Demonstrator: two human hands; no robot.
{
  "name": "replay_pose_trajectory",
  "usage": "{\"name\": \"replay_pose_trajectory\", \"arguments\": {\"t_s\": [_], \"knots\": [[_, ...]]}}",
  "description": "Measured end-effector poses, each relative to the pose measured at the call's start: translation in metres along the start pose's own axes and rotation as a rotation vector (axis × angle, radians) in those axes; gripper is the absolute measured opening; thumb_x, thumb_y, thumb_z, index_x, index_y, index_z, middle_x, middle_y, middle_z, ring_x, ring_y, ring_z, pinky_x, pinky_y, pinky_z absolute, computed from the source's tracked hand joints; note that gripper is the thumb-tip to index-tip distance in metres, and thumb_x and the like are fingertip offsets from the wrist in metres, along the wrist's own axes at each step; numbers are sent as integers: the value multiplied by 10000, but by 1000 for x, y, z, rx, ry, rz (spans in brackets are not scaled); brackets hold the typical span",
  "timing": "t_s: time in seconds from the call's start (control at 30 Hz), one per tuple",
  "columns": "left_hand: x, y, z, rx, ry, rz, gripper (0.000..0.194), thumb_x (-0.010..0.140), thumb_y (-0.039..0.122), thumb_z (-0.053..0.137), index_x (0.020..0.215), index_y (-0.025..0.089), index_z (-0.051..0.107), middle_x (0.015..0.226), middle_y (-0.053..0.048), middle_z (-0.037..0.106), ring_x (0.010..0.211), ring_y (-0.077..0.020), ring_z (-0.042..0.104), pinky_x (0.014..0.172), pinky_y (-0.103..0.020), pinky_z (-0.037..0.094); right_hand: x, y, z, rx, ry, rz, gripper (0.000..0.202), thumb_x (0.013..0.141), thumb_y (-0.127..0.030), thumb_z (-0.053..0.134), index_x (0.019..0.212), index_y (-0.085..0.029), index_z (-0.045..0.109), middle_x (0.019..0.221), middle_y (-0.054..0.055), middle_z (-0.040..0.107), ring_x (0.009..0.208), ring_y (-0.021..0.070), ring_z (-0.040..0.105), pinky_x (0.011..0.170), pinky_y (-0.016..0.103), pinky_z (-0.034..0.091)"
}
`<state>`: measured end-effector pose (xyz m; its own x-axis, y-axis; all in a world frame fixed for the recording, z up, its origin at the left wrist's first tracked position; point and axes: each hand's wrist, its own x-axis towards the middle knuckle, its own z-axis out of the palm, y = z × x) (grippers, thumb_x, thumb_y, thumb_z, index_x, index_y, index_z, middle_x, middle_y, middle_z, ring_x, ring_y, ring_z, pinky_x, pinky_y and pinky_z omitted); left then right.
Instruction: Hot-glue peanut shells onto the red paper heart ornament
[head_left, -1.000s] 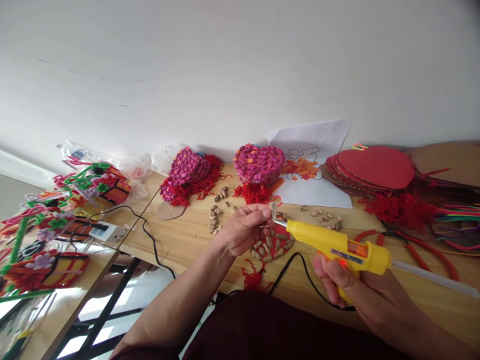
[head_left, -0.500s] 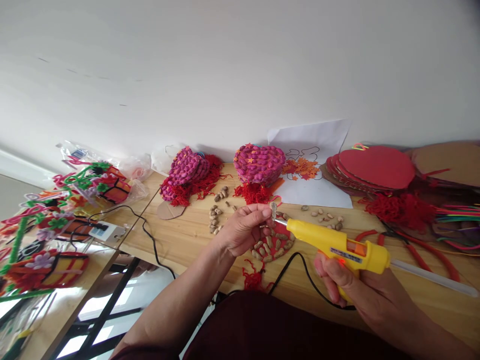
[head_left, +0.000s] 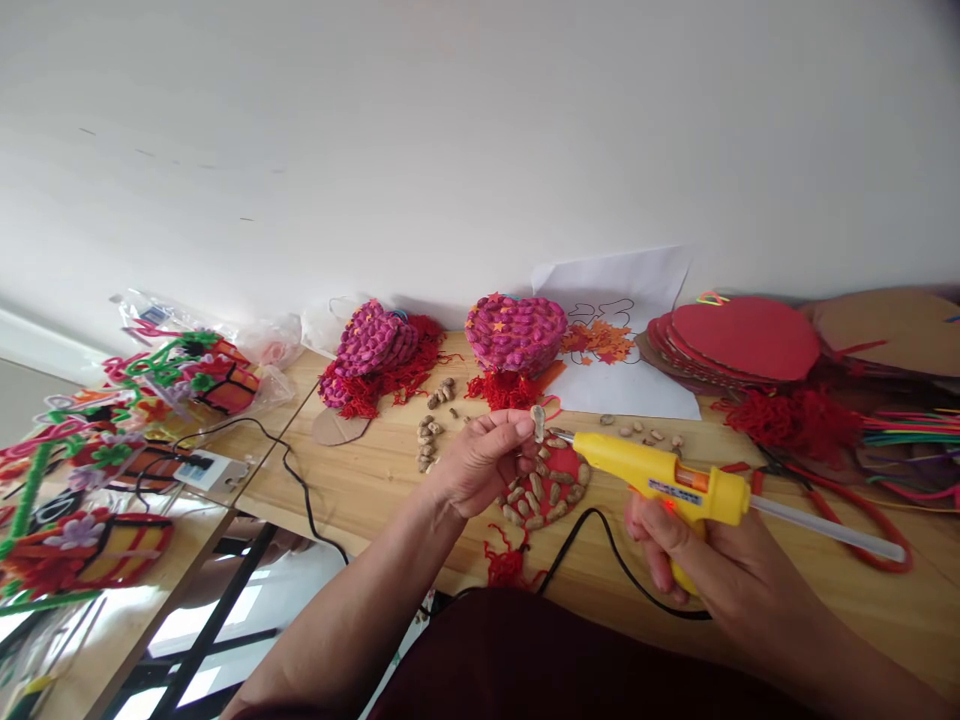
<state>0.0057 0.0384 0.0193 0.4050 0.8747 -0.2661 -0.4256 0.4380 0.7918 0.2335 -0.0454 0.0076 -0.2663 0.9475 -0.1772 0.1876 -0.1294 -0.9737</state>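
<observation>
Between the thumb and finger of my left hand [head_left: 487,455] is a peanut [head_left: 538,424], held upright. My right hand [head_left: 697,560] grips a yellow hot glue gun [head_left: 637,460], its red light lit and a clear glue stick [head_left: 832,530] poking out behind. The gun's metal nozzle points left, just beside the peanut; whether they touch I cannot tell. Below them lies a red heart-shaped piece [head_left: 562,463], partly covered with peanuts and partly hidden by my left hand. A red tassel [head_left: 508,560] hangs from its near end.
Loose peanuts [head_left: 429,437] lie left and behind. Pink peanut-covered hearts [head_left: 516,333] stand by the wall. Orange stars [head_left: 600,342] rest on white paper [head_left: 637,393]. Red cardboard hearts [head_left: 750,335] are stacked right. A black cord [head_left: 577,525] loops in front; a power strip [head_left: 210,470] and pipe-cleaner crafts [head_left: 127,540] sit left.
The glue gun's nozzle has drawn slightly away from the peanut's lower end. The view has shifted a little; both hands keep their grips.
</observation>
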Motion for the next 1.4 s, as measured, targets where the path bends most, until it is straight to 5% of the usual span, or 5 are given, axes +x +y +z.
{"name": "replay_pose_trajectory", "arguments": {"t_s": [0.17,0.3,0.57,0.87,1.4], "knots": [[-1,8,-7,108,33,1,324,660,364,859,689,118,650,628,7,580,556,-70,537,544,-184,438,12,-4,-3,112,110,36,405,925,-586,481,911,-200,600,659,12,633,556,143,588,542,281,507],[0,14,-10,453,72,59,309,665,370,854,797,130,711,639,6,634,511,-64,535,493,-180,420,21,-2,-5,209,227,66,395,889,-590,546,953,-215,654,975,86,713,798,218,692,637,328,591],[0,8,-8,964,167,131,195,766,331,746,862,161,737,671,-4,676,526,-86,557,496,-200,431,26,3,-4,318,203,56,236,900,-517,583,1007,-347,708,1275,3,654,1212,263,597,858,355,615],[6,-2,-7,1627,-79,573,104,872,228,641,892,181,732,840,-51,668,789,-168,613,725,-282,467,25,4,-2,396,161,85,244,912,-485,584,969,-286,712,1274,34,650,1233,290,588,868,377,617],[5,-12,11,2007,-164,526,141,927,203,547,831,150,636,863,-69,607,794,-201,556,729,-327,473,25,12,-2,360,153,162,293,901,-515,579,1038,-294,714,1310,48,647,1169,317,631,852,429,601]]}}
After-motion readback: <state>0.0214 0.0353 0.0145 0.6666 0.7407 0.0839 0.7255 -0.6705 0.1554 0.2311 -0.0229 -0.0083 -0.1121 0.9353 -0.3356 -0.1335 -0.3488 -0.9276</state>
